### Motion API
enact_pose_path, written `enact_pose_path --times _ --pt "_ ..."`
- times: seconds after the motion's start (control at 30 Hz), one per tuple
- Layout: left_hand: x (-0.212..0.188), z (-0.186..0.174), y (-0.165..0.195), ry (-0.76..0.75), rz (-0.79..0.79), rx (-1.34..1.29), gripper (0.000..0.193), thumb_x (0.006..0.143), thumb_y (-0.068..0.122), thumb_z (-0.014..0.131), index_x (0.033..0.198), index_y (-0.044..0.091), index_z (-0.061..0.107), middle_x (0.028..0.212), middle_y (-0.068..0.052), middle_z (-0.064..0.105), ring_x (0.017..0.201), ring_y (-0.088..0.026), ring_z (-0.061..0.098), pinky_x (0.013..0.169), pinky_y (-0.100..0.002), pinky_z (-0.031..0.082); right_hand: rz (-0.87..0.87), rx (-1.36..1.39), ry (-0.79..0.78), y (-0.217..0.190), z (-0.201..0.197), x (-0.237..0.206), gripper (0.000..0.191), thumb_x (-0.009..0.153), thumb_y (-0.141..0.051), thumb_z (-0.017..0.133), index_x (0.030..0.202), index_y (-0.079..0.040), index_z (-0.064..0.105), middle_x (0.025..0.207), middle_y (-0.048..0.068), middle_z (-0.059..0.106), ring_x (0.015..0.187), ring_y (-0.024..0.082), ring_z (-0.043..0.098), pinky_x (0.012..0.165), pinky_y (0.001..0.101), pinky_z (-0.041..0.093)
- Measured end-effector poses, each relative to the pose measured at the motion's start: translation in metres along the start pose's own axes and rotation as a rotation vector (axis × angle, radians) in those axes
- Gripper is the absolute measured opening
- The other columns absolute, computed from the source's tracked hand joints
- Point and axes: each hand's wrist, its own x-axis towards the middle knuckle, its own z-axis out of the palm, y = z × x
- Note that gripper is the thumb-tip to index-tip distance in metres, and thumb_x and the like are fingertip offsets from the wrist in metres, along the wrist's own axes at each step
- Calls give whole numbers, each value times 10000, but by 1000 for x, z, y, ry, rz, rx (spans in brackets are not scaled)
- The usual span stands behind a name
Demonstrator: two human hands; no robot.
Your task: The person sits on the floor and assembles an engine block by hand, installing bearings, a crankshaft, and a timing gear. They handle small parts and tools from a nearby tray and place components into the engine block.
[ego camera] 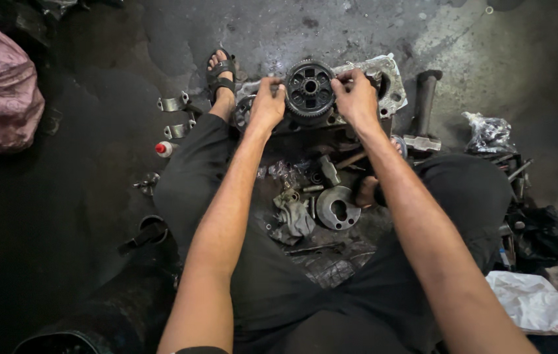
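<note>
Both hands are closed on the rim of a dark toothed gear: the left hand pinches it at about 9 o'clock, the right hand at about 3 o'clock, fingertips laid over the teeth. The gear is held at 12 o'clock from the person, against a grey cast metal housing lying on the stained concrete floor. Judged from its thick steel body, the gear is heavy and stiff; its oily look suggests a slippery surface, so opposite rim points or the centre hub holes are judged the soundest holds. A sandalled foot is seen at 11 o'clock of the gear. A hammer lies at 3 o'clock of the housing. Between the knees, a round metal disc and a greasy rag are noted. A white cloth lies at 4 o'clock.
</note>
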Motion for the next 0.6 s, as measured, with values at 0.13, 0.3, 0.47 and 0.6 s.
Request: enact_pose_path --times 0.13,0.3,0.47,0.6 --pt "2 -1 2 52 17 65 534 945 409 616 1353 74 536 1166 -222 717 1120 -362 677 967 -426 506 16 -13 -20 -7 -2 -1 353 950 -322 726 1129 -18 697 1004 183 770 908 289 755 809 393 564" --pt "1 5 6 51 42 -167 602 983 468 588 1401 38 542 1372 -238 636 1306 -349 589 1089 -405 447 45 63 -28 -16 -7 -2 379 967 -333 703 1169 -13 687 1041 187 764 960 274 751 838 374 567" --pt "-1 11 12 74 -55 -231 627 945 475 633 1404 55 547 1386 -209 628 1305 -304 574 1090 -391 431 105 190 -81 -22 -7 -5 400 979 -340 665 1218 -19 653 1062 171 763 981 277 734 843 375 565" --pt "-2 6 17 36 -147 -308 648 933 432 700 1439 84 497 1416 -194 593 1325 -293 538 1097 -399 406 45 83 -41 -26 -4 -9 394 1022 -345 611 1246 -22 635 1091 185 740 1000 299 728 875 392 548"
